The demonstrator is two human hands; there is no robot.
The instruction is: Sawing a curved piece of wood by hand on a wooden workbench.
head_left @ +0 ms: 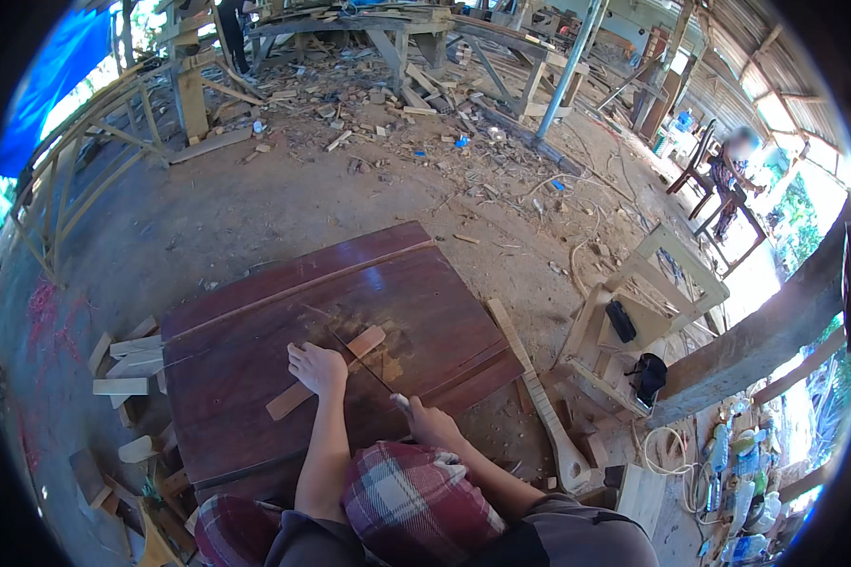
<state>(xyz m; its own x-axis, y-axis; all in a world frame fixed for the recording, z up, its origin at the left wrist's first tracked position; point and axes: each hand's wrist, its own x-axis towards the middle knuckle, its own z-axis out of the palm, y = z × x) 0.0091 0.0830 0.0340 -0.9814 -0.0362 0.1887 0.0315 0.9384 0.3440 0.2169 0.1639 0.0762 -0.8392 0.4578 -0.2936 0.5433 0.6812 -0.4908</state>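
My left hand rests over the middle of a short reddish-brown wooden strip, holding it down on a dark red wooden panel. Its fingers reach past the strip's left side, and what the palm does is hidden. In my right hand, the fingers are wrapped round the pale handle of a narrow dark-bladed saw. The blade lies slantwise across the strip, to the right of my left hand, and looks thin, as if edge-on. Pale sawdust is scattered on the panel around the strip's far end.
Wood offcuts are piled left of the panel. To its right lie a long-necked wooden instrument body and a wooden frame bearing dark objects. Plastic bottles lie far right. A person sits at the back right.
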